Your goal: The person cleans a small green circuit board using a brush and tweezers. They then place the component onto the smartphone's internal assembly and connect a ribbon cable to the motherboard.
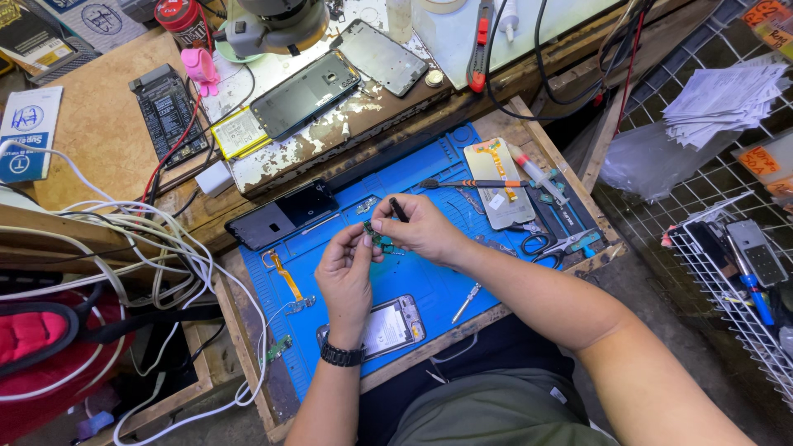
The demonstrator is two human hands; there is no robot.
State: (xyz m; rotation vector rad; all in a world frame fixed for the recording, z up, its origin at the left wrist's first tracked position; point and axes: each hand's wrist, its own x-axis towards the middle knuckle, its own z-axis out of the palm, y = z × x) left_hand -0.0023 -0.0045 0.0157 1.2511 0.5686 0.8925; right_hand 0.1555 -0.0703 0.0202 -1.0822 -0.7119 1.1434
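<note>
Clearly we pinch a small green circuit board (377,239) between our left hand (345,277) and right hand (420,227), which also grips a dark tool (398,209), above the blue mat (429,289); a slip could drop or scratch it.

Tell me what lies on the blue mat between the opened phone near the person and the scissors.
In the head view, a small silvery metal tool lies on the blue mat between the opened phone and the scissors; the right forearm crosses above.

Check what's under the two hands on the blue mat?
Under the left hand and right hand, bare blue mat shows, with an opened phone nearer the body. The hands pinch a small green board; anything directly beneath the palms is covered.
</note>
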